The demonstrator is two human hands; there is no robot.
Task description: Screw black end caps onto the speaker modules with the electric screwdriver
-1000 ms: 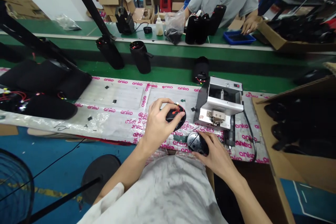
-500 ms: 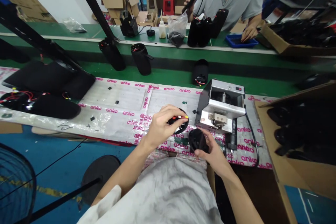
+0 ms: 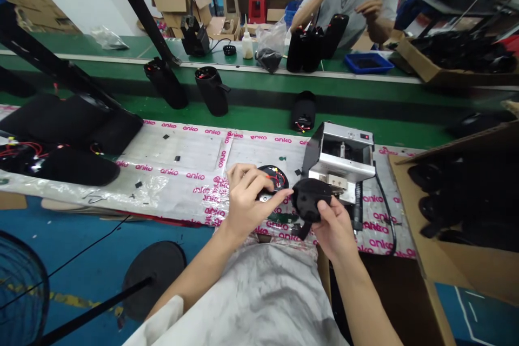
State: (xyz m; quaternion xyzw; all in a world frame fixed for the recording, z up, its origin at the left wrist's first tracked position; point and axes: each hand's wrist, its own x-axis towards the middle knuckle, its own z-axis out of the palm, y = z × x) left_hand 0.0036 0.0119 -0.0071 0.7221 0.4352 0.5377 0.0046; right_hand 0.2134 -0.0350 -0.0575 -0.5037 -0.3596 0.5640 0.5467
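Note:
My right hand (image 3: 334,227) grips a black speaker housing (image 3: 311,200), with the thumb on its near side. The housing is tilted in front of the silver machine (image 3: 340,159), and a short dark strap (image 3: 302,231) hangs below it. My left hand (image 3: 251,197) is open, its thumb stretched towards the housing's left side and its fingers loosely bent. Just behind those fingers lies a round black speaker part (image 3: 279,173) with red wires, partly covered by the hand. Whether the left fingertips touch it, I cannot tell.
Several black speaker housings (image 3: 213,92) stand along the green bench (image 3: 251,113). More fill a cardboard box (image 3: 450,265) at the right. A person (image 3: 365,5) works opposite, beside a blue tray (image 3: 368,63). A fan (image 3: 24,286) stands at lower left.
My right hand has raised and turned the black housing. My left hand has let go of the wire connectors and spread its thumb towards the housing. The person opposite has lifted a hand from the tray.

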